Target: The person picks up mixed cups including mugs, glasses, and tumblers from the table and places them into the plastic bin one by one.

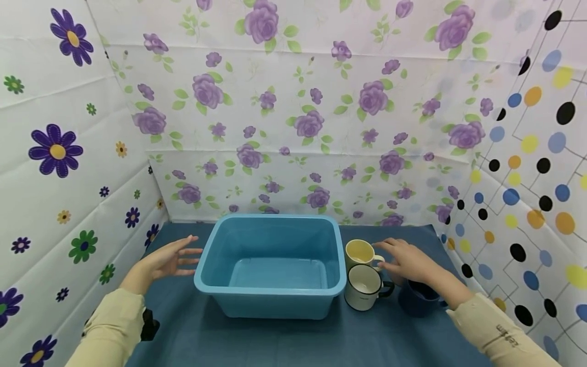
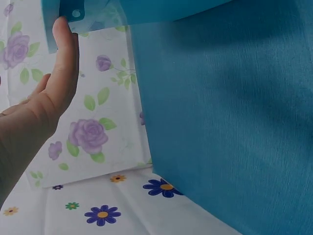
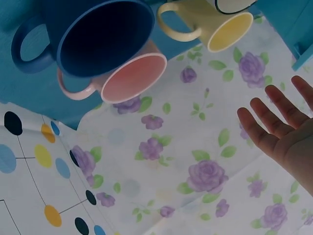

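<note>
A light blue plastic basin (image 1: 270,305) stands in the middle of the head view, with nothing inside it. Just left of its rim is my left hand (image 1: 166,259), fingers extended toward it; in the left wrist view the fingertips overlap the basin's edge. My right hand (image 1: 407,261) hovers over the mugs at the basin's right, fingers loosely spread and holding nothing. Nearest its fingertips is a yellow mug (image 1: 359,253). In front of that stands a white mug (image 1: 359,295) with a black rim. A dark blue mug (image 1: 412,304) sits below the right wrist. The pink mug (image 3: 134,78) is hidden in the head view by that hand.
A blue cloth (image 1: 293,341) covers the table. Floral sheeting (image 1: 302,102) rises behind it, with a flowered sheet (image 1: 69,204) on the left and a dotted sheet (image 1: 523,204) on the right. The mugs stand close together, their handles pointing right.
</note>
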`<state>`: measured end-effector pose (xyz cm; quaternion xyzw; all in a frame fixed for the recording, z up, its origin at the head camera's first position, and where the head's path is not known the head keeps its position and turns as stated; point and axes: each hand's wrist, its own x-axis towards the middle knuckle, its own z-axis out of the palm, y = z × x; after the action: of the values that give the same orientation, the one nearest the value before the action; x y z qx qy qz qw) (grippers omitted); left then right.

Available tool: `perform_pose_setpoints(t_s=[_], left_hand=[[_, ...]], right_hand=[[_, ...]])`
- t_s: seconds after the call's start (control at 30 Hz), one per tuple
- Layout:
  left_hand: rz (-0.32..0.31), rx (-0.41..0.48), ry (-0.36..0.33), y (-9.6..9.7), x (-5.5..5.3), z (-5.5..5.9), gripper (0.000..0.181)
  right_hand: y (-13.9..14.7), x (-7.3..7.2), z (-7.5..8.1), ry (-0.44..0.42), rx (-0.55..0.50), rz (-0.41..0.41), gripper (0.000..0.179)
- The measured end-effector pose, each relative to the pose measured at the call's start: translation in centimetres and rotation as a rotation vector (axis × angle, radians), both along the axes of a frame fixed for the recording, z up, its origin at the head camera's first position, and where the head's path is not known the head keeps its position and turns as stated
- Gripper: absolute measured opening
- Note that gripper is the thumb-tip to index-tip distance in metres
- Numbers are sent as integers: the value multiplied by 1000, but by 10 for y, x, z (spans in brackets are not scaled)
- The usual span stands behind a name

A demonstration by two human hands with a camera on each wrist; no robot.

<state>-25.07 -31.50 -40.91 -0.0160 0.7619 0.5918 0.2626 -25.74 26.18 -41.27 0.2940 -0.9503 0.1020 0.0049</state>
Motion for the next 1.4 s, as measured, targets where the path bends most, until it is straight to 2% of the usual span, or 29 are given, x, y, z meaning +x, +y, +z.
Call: perform_pose_setpoints(t_s=[0.17,0.3,0.93,1.2,1.4], left_hand=[[-31,0,-10,1,1,-1,79],[-53,7,-9,2,0,-1,78],[-62,7,-28,10,0,-5,79],[-61,-9,-6,8,0,-10,68],[-60,32,10,4,-1,-14,66]], right_hand=[[-8,3,-2,31,20,22,46],[-12,5,-5,13,-6,42,48],[-26,3,-19,-35,13,37,47],[-33,2,-26,-66,42,14,53],[-37,1,-32,-68,34,-2,52]])
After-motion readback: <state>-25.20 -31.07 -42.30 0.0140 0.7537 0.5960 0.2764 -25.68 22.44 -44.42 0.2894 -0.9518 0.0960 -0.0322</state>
